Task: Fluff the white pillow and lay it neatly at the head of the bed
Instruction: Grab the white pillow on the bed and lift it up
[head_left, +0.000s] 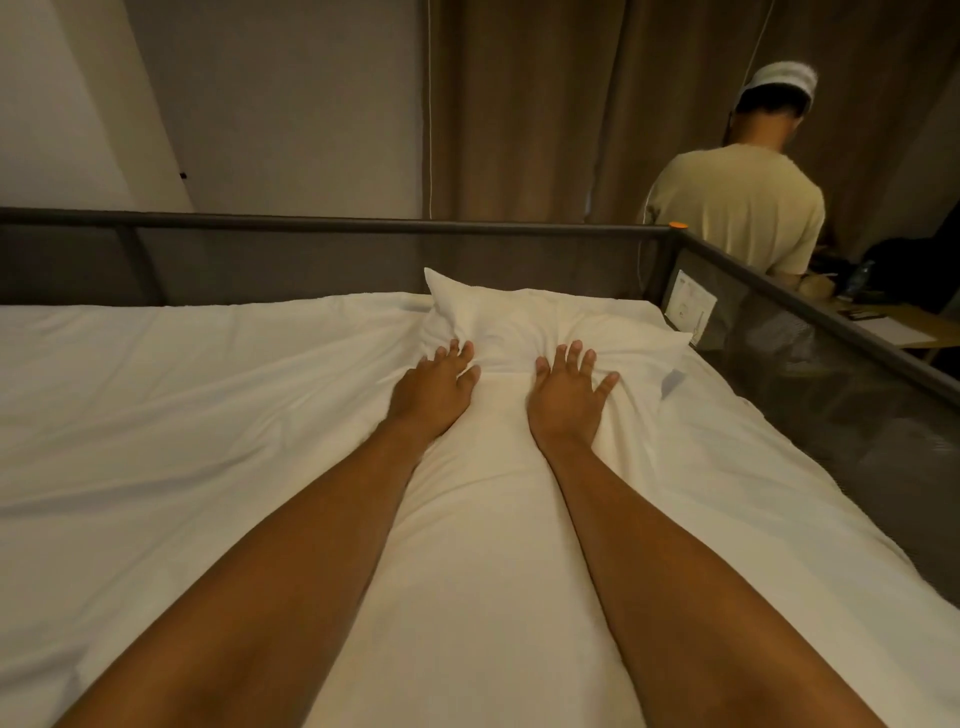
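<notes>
Hands, two, pressed palm-down with fingers spread on one white pillow (550, 322), neither closed around anything: left hand (434, 392) on its near left edge, right hand (569, 397) on its near middle. One soft, creased, roughly rectangular pillow lies at the far right corner of one bed, on a wrinkled white sheet (182, 395), close to the dark metal rail (311, 224) and the mesh side panel (810, 358); one person in a pale shirt (737, 208) stands beyond, before brown pleated curtains (545, 104)
</notes>
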